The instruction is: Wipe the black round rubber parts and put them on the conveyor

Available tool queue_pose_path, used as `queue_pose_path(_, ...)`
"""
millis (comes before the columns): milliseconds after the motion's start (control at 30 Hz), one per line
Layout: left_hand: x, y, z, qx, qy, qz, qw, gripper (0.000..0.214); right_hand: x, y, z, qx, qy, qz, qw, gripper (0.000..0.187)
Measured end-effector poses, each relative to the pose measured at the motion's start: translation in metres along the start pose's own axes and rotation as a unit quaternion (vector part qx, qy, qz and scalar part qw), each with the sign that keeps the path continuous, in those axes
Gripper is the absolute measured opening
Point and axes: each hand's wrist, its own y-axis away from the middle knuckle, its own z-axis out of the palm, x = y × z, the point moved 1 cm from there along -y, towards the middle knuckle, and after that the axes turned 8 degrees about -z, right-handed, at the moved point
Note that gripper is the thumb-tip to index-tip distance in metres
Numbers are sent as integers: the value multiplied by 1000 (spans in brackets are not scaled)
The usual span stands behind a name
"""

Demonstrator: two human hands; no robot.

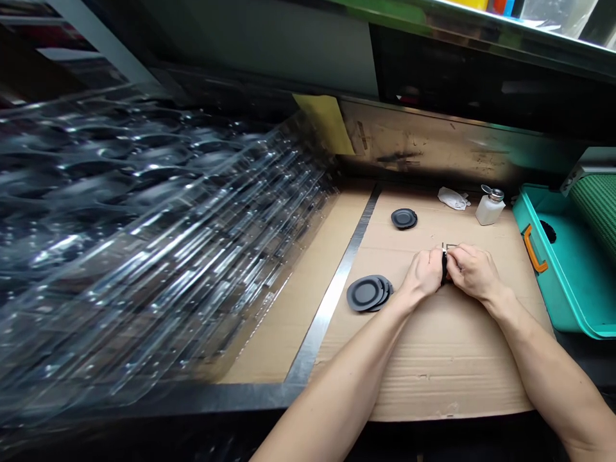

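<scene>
My left hand [422, 274] and my right hand [474, 271] meet over the cardboard, fingers closed on a thin black part [444, 268] between them. That part is seen edge-on and mostly covered by the fingers, so its full shape is hidden. To the left of my left hand lies a small overlapping pile of dark grey round discs [364, 293] with raised rims. Farther back sits another dark round disc [404, 218], perhaps with one more beneath it.
Stacked clear plastic trays [192, 237] fill the left side. A metal strip [337, 282] crosses the cardboard [452, 372]. At the back are a crumpled white wipe [453, 198] and a white pump bottle [489, 208]. A teal bin [558, 289] with an orange handle stands right.
</scene>
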Motion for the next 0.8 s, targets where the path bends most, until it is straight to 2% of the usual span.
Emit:
queue_pose_path(100, -2, -2, 2, 1, 5, 15, 1000, 52, 0, -2, -1, -8, 8, -2, 1000, 32)
queue_pose_path(300, -4, -3, 2, -3, 13, 14, 1000, 59, -3, -6, -7, -60, 34, 38, 997, 23)
queue_pose_path(467, -3, -3, 4, -9, -3, 28, 1000, 60, -2, -8, -9, -53, 39, 28, 997, 25)
queue_pose_path(600, -4, -3, 5, -21, -3, 33, 999, 58, -2, -7, -11, -66, 40, 52, 996, 19)
queue_pose_path(700, -5, -3, 5, -13, -4, 37, 999, 57, -5, -8, -12, -78, 41, 64, 994, 20)
queue_pose_path(800, -5, -3, 6, -5, -12, 50, 999, 57, -7, -8, -12, -62, 49, 60, 995, 23)
